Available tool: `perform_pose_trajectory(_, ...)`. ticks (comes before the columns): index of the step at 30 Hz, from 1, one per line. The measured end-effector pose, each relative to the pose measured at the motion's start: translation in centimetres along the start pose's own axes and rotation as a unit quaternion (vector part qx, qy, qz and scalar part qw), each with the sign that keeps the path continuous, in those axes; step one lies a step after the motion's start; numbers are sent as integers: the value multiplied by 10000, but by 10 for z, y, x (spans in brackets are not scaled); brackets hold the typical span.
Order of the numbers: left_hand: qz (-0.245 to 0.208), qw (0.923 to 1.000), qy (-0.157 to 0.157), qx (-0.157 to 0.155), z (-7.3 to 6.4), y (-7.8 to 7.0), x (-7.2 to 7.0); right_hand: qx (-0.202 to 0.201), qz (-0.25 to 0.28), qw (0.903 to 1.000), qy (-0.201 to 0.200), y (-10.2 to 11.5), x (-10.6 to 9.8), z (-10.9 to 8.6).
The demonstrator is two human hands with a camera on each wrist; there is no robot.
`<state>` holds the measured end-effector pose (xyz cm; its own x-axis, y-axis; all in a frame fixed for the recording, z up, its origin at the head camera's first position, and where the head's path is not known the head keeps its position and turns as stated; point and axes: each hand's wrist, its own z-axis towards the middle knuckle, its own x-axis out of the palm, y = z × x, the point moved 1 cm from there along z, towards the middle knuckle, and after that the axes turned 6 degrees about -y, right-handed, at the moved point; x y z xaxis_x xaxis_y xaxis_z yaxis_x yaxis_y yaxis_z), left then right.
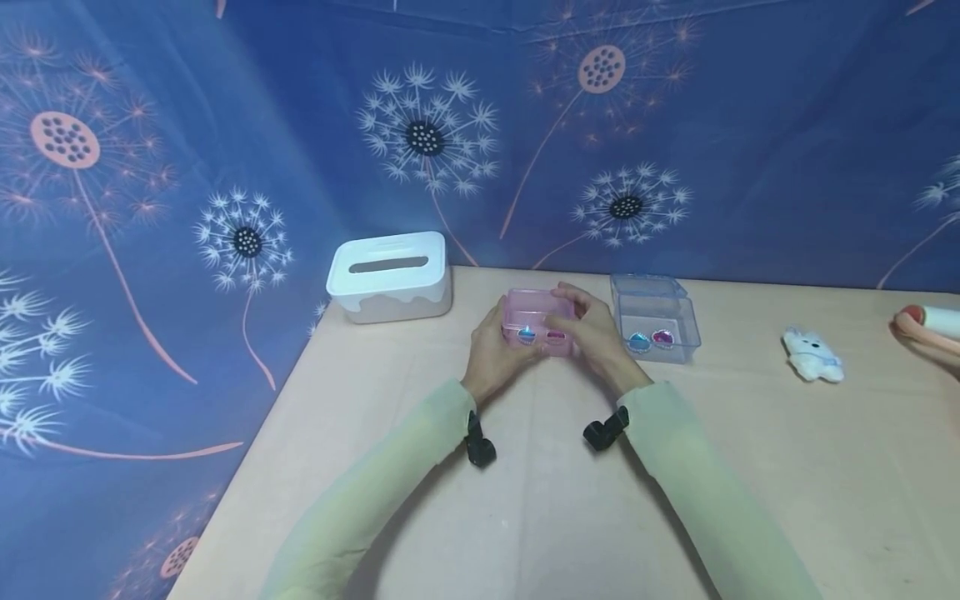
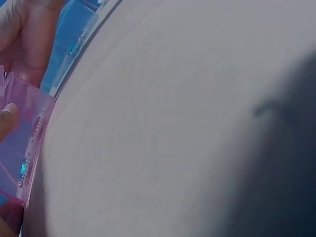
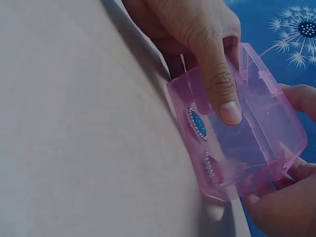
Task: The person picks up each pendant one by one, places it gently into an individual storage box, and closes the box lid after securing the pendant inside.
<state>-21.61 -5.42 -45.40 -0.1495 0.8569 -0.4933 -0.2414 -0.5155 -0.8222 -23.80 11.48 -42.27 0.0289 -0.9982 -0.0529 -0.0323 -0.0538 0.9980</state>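
Observation:
Both hands grip a clear pink plastic box (image 1: 534,302), with its back part tilted up in the right wrist view. Two bead-rimmed oval gems sit along its front edge, a blue gem (image 3: 197,123) and a pink gem (image 3: 211,165). On the box's left side, my left hand (image 1: 491,354) curls round it, its thumb across the front. At the right side is my right hand (image 1: 596,333), fingers behind the box and thumb over it. Beyond my right hand stands a clear blue box (image 1: 678,333) with its lid raised and similar blue and pink gems at the front.
A white tissue box (image 1: 393,283) stands at the back left. Farther right lie a small white plush toy (image 1: 812,354) and a white cylinder (image 1: 937,321) with a peach-coloured band. Behind the table (image 1: 510,517) hangs a blue dandelion-print cloth (image 1: 510,133).

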Motion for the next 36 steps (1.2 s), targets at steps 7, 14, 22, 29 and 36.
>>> perform_pose_trajectory(7, -60, 9999, -100, -100, 1, 2, 0, -5, -225, 9997, -41, -3, 1, 0)
perform_pose_trajectory(14, -107, 9998, -96, -165, 1, 2, 1, 88, -317, 9995, -32, -5, 1, 0)
perform_pose_trajectory(22, -49, 9996, -98, -251, 0, -1, 2, -204, -311, 9993, -80, -7, 2, -4)
perform_pose_trajectory(29, 22, 9996, -33, -274, -1, -2, 5, -355, -711, 9967, -186, -10, 1, -9)
perform_pose_trajectory(36, 84, 9998, -80, -168, -1, 1, 3, -463, -455, 9976, -227, -14, 7, -11)
